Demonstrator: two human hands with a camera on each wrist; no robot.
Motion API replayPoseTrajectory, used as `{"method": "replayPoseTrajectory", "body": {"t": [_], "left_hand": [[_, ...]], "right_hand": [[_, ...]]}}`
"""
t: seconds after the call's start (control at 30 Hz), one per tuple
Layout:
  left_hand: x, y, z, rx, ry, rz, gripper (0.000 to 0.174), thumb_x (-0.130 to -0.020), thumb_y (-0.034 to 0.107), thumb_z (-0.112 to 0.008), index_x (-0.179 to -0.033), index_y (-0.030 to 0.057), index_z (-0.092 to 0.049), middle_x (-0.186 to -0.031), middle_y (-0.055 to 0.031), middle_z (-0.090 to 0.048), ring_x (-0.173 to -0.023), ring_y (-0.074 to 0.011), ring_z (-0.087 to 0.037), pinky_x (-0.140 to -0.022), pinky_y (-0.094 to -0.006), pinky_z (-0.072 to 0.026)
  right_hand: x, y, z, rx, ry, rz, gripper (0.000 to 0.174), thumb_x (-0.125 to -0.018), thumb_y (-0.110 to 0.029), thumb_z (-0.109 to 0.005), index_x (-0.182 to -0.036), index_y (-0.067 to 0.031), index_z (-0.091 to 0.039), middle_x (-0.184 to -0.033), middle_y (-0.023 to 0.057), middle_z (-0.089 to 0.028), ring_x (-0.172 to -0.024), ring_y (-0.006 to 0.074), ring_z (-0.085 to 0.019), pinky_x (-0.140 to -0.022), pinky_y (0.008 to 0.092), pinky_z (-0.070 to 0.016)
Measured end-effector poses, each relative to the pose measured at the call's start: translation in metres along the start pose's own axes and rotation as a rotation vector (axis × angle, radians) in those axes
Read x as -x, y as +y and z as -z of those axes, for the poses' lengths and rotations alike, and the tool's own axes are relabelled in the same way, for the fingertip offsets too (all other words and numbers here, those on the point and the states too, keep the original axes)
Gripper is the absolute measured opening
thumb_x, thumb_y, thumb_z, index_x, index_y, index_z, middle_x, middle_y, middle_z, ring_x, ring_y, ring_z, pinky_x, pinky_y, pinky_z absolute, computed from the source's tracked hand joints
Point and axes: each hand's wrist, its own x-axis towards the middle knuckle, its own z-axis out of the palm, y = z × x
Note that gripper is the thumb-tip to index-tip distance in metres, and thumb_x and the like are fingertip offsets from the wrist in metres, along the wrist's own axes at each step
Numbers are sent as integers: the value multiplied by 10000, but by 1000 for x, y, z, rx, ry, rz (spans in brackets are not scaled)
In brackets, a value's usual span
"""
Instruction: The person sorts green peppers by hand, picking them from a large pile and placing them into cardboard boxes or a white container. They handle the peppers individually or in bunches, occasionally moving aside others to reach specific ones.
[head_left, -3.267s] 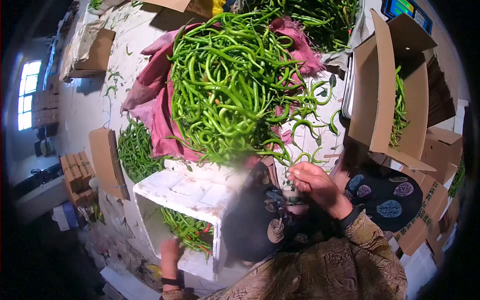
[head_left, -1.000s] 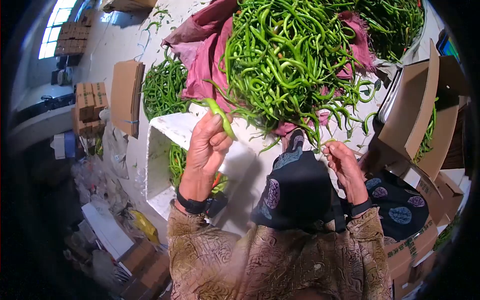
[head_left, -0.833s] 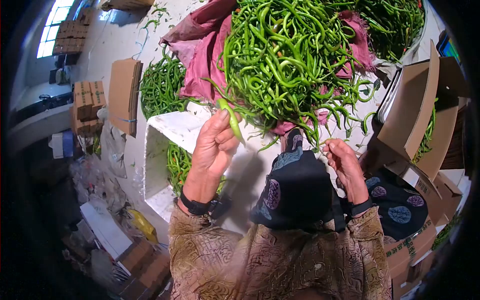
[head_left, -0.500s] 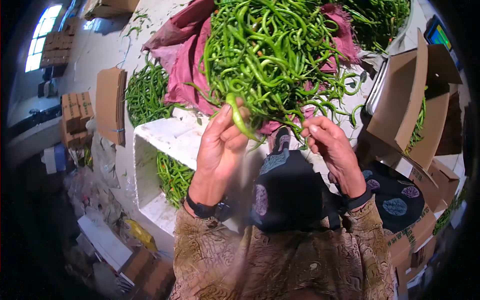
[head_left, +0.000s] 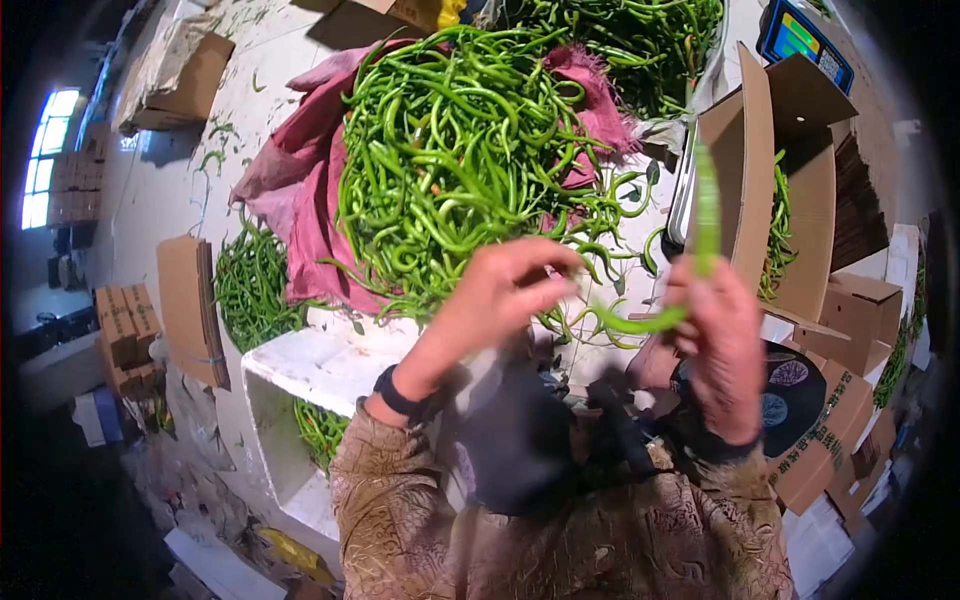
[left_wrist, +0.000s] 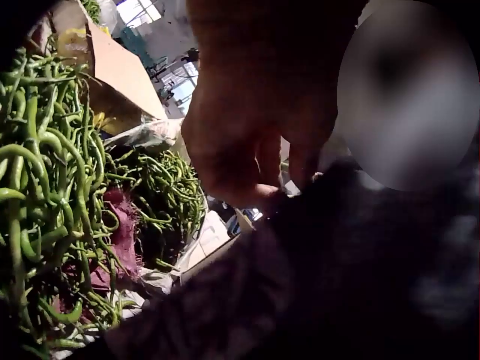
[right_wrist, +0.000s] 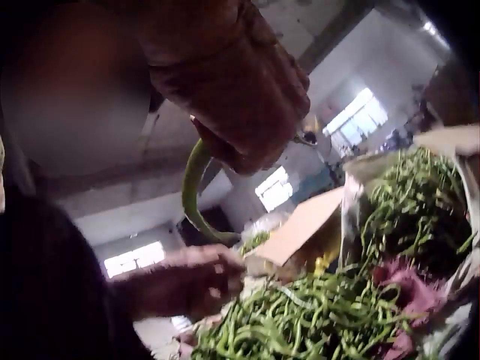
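In the head view my right hand [head_left: 718,350] pinches green peppers at the right; one long pepper [head_left: 707,205] points up, blurred, and a curved one [head_left: 640,323] reaches left. The right wrist view has a curved pepper [right_wrist: 193,184] hanging from my right hand [right_wrist: 232,94]. My left hand [head_left: 490,305] hovers over the near edge of the big pepper pile [head_left: 440,170], thumb and fingers apart, nothing seen between them. That pile lies on pink cloth [head_left: 310,205]. In the left wrist view the left hand [left_wrist: 259,112] is dark, its fingers bent.
A white box [head_left: 320,360] on its side at the left holds peppers. Another heap [head_left: 255,285] lies behind it. At the right stands an open cardboard box [head_left: 750,190] with peppers inside, and a scale display [head_left: 805,45] is beyond it. Loose peppers lie between pile and box.
The pepper that my left hand pinched has left its fingers. My right hand has moved right and now holds peppers clearly in sight. The head view has shifted, so the pile appears further left.
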Motion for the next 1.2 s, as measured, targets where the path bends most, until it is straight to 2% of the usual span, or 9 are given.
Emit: {"method": "replayPoseTrajectory", "body": {"t": [0.1, 0.2, 0.27, 0.53, 0.67, 0.73, 0.87, 1.1, 1.2], "left_hand": [[-26, -41, 8, -170, 243, -40, 215, -823, 102, -647, -1010, -5, -655, -911, -100, -683, -809, -162, -638, -733, -285, -498], [-58, -75, 17, -588, 312, -141, 171, -804, 68, -620, -967, 28, -650, -834, -126, -651, -718, -293, -624, -654, -345, -492], [-88, -96, 15, -891, 333, -258, 191, -748, 49, -622, -939, 43, -638, -800, -103, -606, -779, -297, -572, -651, -383, -465], [-185, -154, 5, -1571, 127, -257, 139, -761, 162, -559, -835, 99, -659, -837, -61, -607, -910, -242, -519, -740, -380, -412], [-181, -131, 13, -1445, 191, -312, 133, -771, 138, -603, -858, 85, -689, -834, -64, -622, -831, -197, -539, -686, -331, -425], [-164, -118, 24, -378, 380, -111, 158, -818, 97, -645, -962, 55, -691, -898, -66, -661, -790, -153, -587, -681, -289, -461], [-110, -62, 44, 647, 397, 245, 270, -897, 110, -624, -1137, -13, -605, -967, -65, -663, -786, -111, -615, -731, -231, -509], [-42, -55, 30, 815, 321, 255, 313, -896, 132, -636, -1174, -4, -584, -1003, -64, -654, -841, -119, -626, -707, -241, -535], [-26, -56, 24, 929, 290, 219, 316, -901, 124, -628, -1186, 0, -572, -996, -70, -658, -851, -137, -634, -711, -243, -537]], "right_hand": [[16, -19, 59, 61, 311, 624, 247, -929, -201, -568, -1087, -11, -547, -872, 35, -600, -644, 38, -542, -476, 168, -411], [16, -59, 155, 496, 342, 856, 426, -943, -276, -570, -1256, 5, -502, -984, 60, -598, -817, 66, -578, -707, 160, -478], [-1, -80, 174, 706, 603, 399, 468, -938, -274, -579, -1322, -25, -485, -1100, 85, -596, -970, 114, -567, -816, 217, -465], [3, -62, 82, 988, 289, 385, 375, -822, -112, -562, -1166, 35, -582, -1030, 123, -637, -851, 167, -574, -770, 293, -458], [27, -51, 53, 906, -196, 347, 287, -736, -38, -656, -1015, 29, -648, -828, 117, -638, -662, 170, -591, -621, 276, -484], [27, -19, 54, 792, -269, 209, 252, -748, -2, -631, -997, 28, -660, -780, 96, -649, -659, 140, -593, -624, 250, -467], [7, 45, 49, 598, -338, 189, 238, -848, 1, -612, -1084, 22, -626, -794, 62, -663, -661, 102, -580, -621, 225, -463], [-7, 65, 30, 512, -497, 12, 326, -879, -75, -591, -1188, 23, -554, -1034, 65, -665, -953, 123, -618, -831, 268, -482], [-14, 82, 7, 159, -329, -110, 272, -919, -130, -556, -1151, 5, -598, -900, 20, -664, -726, 56, -556, -634, 207, -447]]}}
